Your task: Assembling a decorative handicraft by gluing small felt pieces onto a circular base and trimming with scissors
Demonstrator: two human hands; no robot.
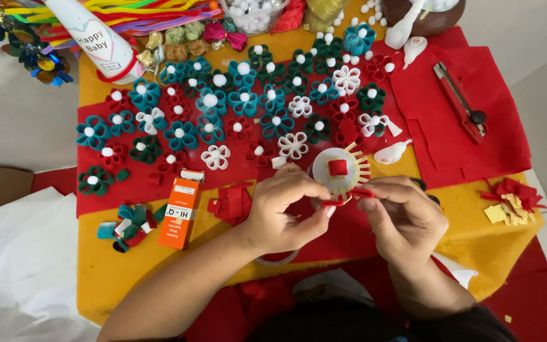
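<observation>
My left hand (281,212) grips a small white round disc (335,168) with a red square at its middle and pale loops fanned round its right rim. My right hand (401,214) pinches a thin red strip (349,196) against the disc's lower edge. Both hands meet over red felt (463,136) laid on a yellow cloth (159,266). Just beyond the hands lie several finished felt flowers (276,122) in teal, green, red and white, each with a white pompom centre.
An orange box (179,213) lies left of my left hand, with felt scraps (128,227) beside it. A red utility knife (458,100) rests at the right. A glue bottle (391,152), a tub of white pompoms (253,14), a party cone (93,37) and ribbons stand at the back.
</observation>
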